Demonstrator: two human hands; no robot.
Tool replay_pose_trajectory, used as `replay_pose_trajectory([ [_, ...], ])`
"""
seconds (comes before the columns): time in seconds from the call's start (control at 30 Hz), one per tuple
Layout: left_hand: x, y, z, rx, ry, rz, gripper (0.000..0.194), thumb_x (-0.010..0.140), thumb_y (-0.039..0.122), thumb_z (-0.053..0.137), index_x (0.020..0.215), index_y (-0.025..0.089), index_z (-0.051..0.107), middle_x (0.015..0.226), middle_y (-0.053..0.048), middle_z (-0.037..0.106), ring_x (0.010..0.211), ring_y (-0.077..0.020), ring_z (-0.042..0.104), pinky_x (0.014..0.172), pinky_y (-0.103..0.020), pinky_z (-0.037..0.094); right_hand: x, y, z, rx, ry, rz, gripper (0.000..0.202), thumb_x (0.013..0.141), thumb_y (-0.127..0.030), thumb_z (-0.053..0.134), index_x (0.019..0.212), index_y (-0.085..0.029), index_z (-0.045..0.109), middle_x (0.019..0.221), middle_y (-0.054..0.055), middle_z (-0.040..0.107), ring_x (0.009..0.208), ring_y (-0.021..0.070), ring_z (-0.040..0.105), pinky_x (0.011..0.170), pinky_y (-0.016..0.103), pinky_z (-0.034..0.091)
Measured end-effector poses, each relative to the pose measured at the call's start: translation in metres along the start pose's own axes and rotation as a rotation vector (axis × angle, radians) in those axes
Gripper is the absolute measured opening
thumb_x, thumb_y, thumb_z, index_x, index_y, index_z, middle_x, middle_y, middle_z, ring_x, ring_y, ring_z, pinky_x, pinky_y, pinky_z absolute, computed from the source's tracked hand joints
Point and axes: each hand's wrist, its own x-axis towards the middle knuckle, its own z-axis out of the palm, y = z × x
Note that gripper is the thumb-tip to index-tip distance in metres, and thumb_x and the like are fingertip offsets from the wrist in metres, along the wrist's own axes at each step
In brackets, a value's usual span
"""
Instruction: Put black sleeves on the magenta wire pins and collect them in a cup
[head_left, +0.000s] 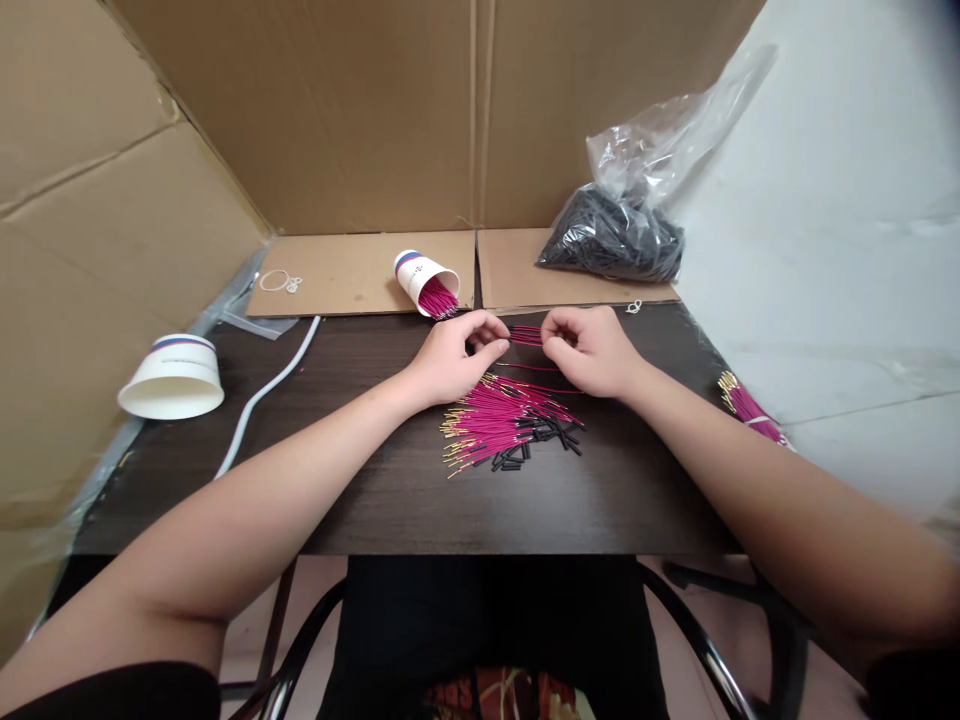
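Several magenta wires (526,335) stretch between my two hands above the dark table (420,510). My left hand (469,352) is curled, its thumb and fingers at the wires' left end, where something black shows. My right hand (581,348) pinches the right end of the same wires. Just below my hands lies a spread pile of magenta wires (491,420) with gold tips, pointing mostly left. Short black tubes (517,457) are scattered at the pile's lower right side. One or two loose wires run toward my right hand.
A tipped paper cup (412,275) holds more magenta wires. Another cup (172,380) lies at left near a white cable (270,390). A clear bag of black tubes (615,235) sits at back right, a banded wire bundle (750,410) at the right edge. Cardboard walls (337,110) stand behind.
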Motion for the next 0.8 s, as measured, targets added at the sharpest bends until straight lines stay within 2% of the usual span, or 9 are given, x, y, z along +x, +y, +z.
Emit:
replay_pose_trajectory([
  [0.13,0.000,-0.001,0.000,0.040,0.013,-0.001,0.007,0.104,0.024,0.073,0.104,0.020,0.078,0.096,-0.005,0.082,0.082,-0.0185,0.067,0.084,-0.036,0.056,0.001,0.001,-0.001,-0.002,0.025,0.004,0.015,0.082,-0.031,0.061,0.071,-0.021,0.065,0.063,0.001,0.064,0.061,0.0162,0.052,0.068,0.032,0.040],
  [0.3,0.001,-0.004,0.001,0.046,0.066,-0.012,0.003,0.102,0.021,0.073,0.100,0.020,0.075,0.091,-0.003,0.079,0.076,-0.0170,0.063,0.079,-0.035,0.052,0.003,0.003,-0.005,-0.067,0.194,0.069,0.019,0.083,-0.030,0.060,0.066,-0.022,0.062,0.059,0.002,0.061,0.059,0.0168,0.051,0.067,0.033,0.037],
  [0.37,0.001,-0.004,0.001,0.039,0.070,-0.015,0.003,0.102,0.020,0.073,0.099,0.020,0.075,0.090,-0.003,0.078,0.075,-0.0165,0.062,0.078,-0.034,0.051,0.003,0.002,-0.006,-0.071,0.138,0.053,0.017,0.082,-0.031,0.060,0.068,-0.021,0.064,0.060,0.001,0.061,0.059,0.0163,0.051,0.066,0.033,0.037],
  [0.5,0.002,-0.003,0.001,0.029,0.082,-0.020,0.004,0.103,0.021,0.072,0.099,0.020,0.074,0.092,-0.003,0.078,0.076,-0.0166,0.062,0.079,-0.034,0.053,-0.002,-0.005,-0.004,-0.020,-0.128,-0.087,0.011,0.081,-0.029,0.061,0.075,-0.021,0.066,0.064,-0.001,0.063,0.059,0.0138,0.050,0.066,0.031,0.038],
  [0.57,0.002,-0.003,0.001,0.028,0.086,-0.023,0.004,0.103,0.021,0.072,0.099,0.020,0.074,0.093,-0.003,0.079,0.078,-0.0169,0.063,0.080,-0.034,0.054,-0.005,-0.010,-0.003,0.013,-0.211,-0.169,0.009,0.083,-0.027,0.062,0.079,-0.020,0.066,0.066,-0.002,0.063,0.059,0.0126,0.049,0.067,0.030,0.039],
  [0.67,0.003,-0.002,0.002,0.020,0.082,-0.026,0.004,0.102,0.020,0.072,0.099,0.019,0.074,0.093,-0.003,0.079,0.079,-0.0170,0.064,0.080,-0.034,0.054,-0.008,-0.015,-0.002,0.028,-0.241,-0.267,0.007,0.089,-0.024,0.063,0.086,-0.020,0.068,0.074,-0.001,0.067,0.066,0.0136,0.054,0.071,0.031,0.042],
  [0.8,0.003,-0.002,0.002,0.014,0.059,-0.025,0.005,0.103,0.020,0.072,0.099,0.018,0.074,0.094,-0.004,0.079,0.080,-0.0169,0.064,0.080,-0.033,0.054,-0.011,-0.021,-0.001,-0.004,-0.246,-0.366,0.007,0.096,-0.022,0.065,0.093,-0.020,0.071,0.086,0.004,0.071,0.083,0.0194,0.061,0.081,0.034,0.047],
])
